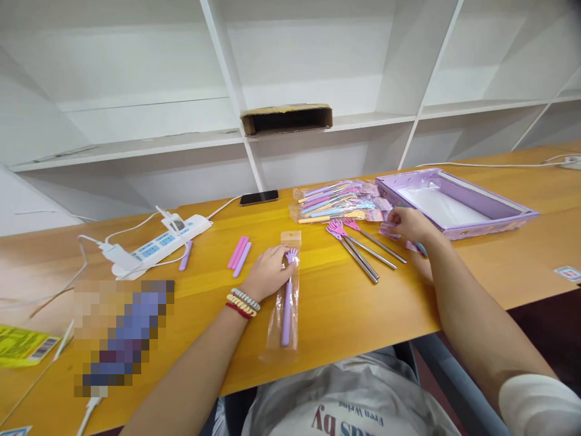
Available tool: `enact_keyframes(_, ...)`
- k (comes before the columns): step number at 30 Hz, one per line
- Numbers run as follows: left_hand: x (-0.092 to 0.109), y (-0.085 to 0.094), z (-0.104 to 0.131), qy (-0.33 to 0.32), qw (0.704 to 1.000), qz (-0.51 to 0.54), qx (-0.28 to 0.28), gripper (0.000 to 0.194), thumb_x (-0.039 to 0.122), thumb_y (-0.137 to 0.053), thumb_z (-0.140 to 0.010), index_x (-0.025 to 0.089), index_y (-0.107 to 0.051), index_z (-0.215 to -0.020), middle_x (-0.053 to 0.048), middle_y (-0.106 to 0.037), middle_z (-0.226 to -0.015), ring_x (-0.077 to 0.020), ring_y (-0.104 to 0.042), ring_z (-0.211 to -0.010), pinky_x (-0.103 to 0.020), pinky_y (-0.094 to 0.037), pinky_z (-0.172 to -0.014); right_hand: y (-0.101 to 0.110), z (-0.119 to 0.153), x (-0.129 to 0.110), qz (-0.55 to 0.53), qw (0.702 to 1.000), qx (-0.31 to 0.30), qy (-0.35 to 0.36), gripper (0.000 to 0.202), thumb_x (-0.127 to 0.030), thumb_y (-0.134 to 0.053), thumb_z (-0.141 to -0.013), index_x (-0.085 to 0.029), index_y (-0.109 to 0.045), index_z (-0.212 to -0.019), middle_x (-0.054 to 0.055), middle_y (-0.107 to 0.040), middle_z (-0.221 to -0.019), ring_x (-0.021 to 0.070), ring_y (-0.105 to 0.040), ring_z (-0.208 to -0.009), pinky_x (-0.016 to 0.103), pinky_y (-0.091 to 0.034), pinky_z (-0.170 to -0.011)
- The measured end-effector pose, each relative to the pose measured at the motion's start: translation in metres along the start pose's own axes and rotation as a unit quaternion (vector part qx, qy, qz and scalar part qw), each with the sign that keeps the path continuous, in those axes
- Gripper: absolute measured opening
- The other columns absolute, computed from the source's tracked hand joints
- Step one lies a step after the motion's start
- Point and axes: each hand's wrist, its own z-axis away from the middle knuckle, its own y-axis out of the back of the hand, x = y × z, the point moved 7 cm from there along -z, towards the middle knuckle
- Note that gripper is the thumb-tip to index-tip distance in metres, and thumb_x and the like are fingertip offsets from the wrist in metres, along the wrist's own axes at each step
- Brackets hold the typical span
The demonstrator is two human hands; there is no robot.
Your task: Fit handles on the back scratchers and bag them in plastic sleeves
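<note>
My left hand (269, 274) lies over the upper part of a clear bag (294, 312), its thumb and fingers closed around the claw end. Inside the bag is a lilac back scratcher (287, 312) with a claw-shaped head. My right hand (411, 227), fingers closed, grips a small purple printed card (388, 230) beside the lilac box. Between my hands lie several loose pink and purple claw heads on metal rods (363, 248). Behind them is a pile of bagged back scratchers (333, 200) in various colours.
An open lilac box (490, 227) stands at the right. Left of my left hand lie loose pink and lilac handles (242, 259). A white power strip (158, 245) with cables, a phone (259, 198) and a yellow packet (27, 345) are further out. Shelves with a cardboard box (287, 109) rise behind.
</note>
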Motion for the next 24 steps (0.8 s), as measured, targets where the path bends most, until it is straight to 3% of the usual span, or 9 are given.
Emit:
enact_keyframes(4, 0.001, 0.002, -0.001, 0.01, 0.999, 0.041, 0.011, 0.035, 0.038, -0.043, -0.084, 0.018, -0.053, -0.11, -0.007, -0.058, -0.11, -0.0217, -0.051, -0.107, -0.037, -0.037, -0.096, 0.022, 0.015, -0.033, -0.086, 0.992, 0.082, 0.038, 0.024, -0.035, -0.059, -0.074, -0.018, -0.062, -0.089, 0.004, -0.064, -0.078, 0.0146, -0.055, -0.068, 0.023, -0.04, -0.062)
enact_keyframes(7, -0.016, 0.011, -0.009, 0.053, 0.992, 0.095, 0.065, 0.033, 0.035, -0.044, -0.083, 0.016, -0.054, -0.109, -0.008, -0.057, -0.11, -0.0205, -0.052, -0.104, -0.035, -0.039, -0.093, 0.027, 0.027, -0.088, -0.092, 0.987, 0.085, 0.106, 0.026, -0.039, -0.051, -0.08, -0.017, -0.064, -0.088, 0.005, -0.063, -0.078, 0.0158, -0.054, -0.072, 0.025, -0.04, -0.066)
enact_keyframes(9, -0.034, 0.015, -0.019, 0.101, 0.98, 0.139, 0.098, 0.034, 0.03, -0.049, -0.08, 0.014, -0.054, -0.11, -0.01, -0.057, -0.113, -0.0206, -0.054, -0.101, -0.036, -0.04, -0.093, 0.016, 0.034, -0.139, -0.102, 0.974, 0.052, 0.197, 0.023, -0.035, -0.052, -0.08, -0.018, -0.066, -0.087, 0.005, -0.063, -0.08, 0.0168, -0.055, -0.076, 0.025, -0.04, -0.07)
enact_keyframes(11, -0.052, 0.009, -0.03, 0.156, 0.959, 0.219, 0.088, 0.039, 0.023, -0.057, -0.073, 0.012, -0.055, -0.11, -0.013, -0.057, -0.115, -0.0218, -0.055, -0.1, -0.037, -0.039, -0.093, -0.002, 0.04, -0.187, -0.116, 0.948, 0.03, 0.293, 0.02, -0.029, -0.051, -0.08, -0.018, -0.066, -0.088, 0.006, -0.063, -0.085, 0.0169, -0.055, -0.08, 0.026, -0.039, -0.074)
enact_keyframes(12, -0.061, 0.002, -0.035, 0.189, 0.939, 0.28, 0.073, 0.044, 0.017, -0.061, -0.068, 0.011, -0.055, -0.11, -0.014, -0.058, -0.114, -0.0225, -0.055, -0.101, -0.037, -0.039, -0.093, -0.013, 0.042, -0.206, -0.118, 0.94, 0.028, 0.318, 0.018, -0.026, -0.052, -0.079, -0.017, -0.066, -0.086, 0.007, -0.062, -0.087, 0.0174, -0.055, -0.081, 0.026, -0.04, -0.075)
enact_keyframes(14, -0.069, -0.005, -0.042, 0.211, 0.925, 0.307, 0.073, 0.045, 0.01, -0.057, -0.067, 0.008, -0.054, -0.112, -0.016, -0.059, -0.112, -0.0219, -0.056, -0.101, -0.035, -0.041, -0.091, -0.036, 0.039, -0.23, -0.133, 0.936, 0.039, 0.324, 0.013, -0.021, -0.053, -0.075, -0.015, -0.064, -0.079, 0.008, -0.062, -0.087, 0.0176, -0.056, -0.081, 0.027, -0.04, -0.076)
enact_keyframes(16, -0.071, -0.01, -0.045, 0.219, 0.916, 0.324, 0.083, 0.048, 0.006, -0.05, -0.069, 0.008, -0.051, -0.117, -0.016, -0.059, -0.114, -0.0195, -0.056, -0.102, -0.032, -0.043, -0.089, -0.056, 0.032, -0.237, -0.181, 0.941, 0.063, 0.279, 0.009, -0.017, -0.054, -0.072, -0.015, -0.063, -0.074, 0.007, -0.062, -0.083, 0.017, -0.056, -0.079, 0.027, -0.042, -0.074)
enact_keyframes(19, -0.068, -0.018, -0.045, 0.208, 0.907, 0.36, 0.072, 0.053, 0.003, -0.046, -0.069, 0.012, -0.048, -0.121, -0.012, -0.061, -0.113, -0.0165, -0.059, -0.099, -0.028, -0.045, -0.085, -0.071, 0.025, -0.225, -0.285, 0.928, 0.115, 0.21, 0.009, -0.015, -0.056, -0.068, -0.015, -0.062, -0.074, 0.007, -0.064, -0.092, 0.0172, -0.058, -0.086, 0.028, -0.044, -0.077)
enact_keyframes(24, -0.062, -0.027, -0.045, 0.158, 0.897, 0.411, 0.035, 0.057, 0.002, -0.05, -0.065, 0.011, -0.049, -0.121, -0.011, -0.064, -0.107, -0.0156, -0.06, -0.091, -0.028, -0.047, -0.081, -0.071, 0.028, -0.206, -0.346, 0.905, 0.124, 0.216, 0.022, -0.01, -0.049, -0.068, -0.016, -0.066, -0.079, 0.006, -0.065, -0.096, 0.0167, -0.059, -0.09, 0.027, -0.046, -0.077)
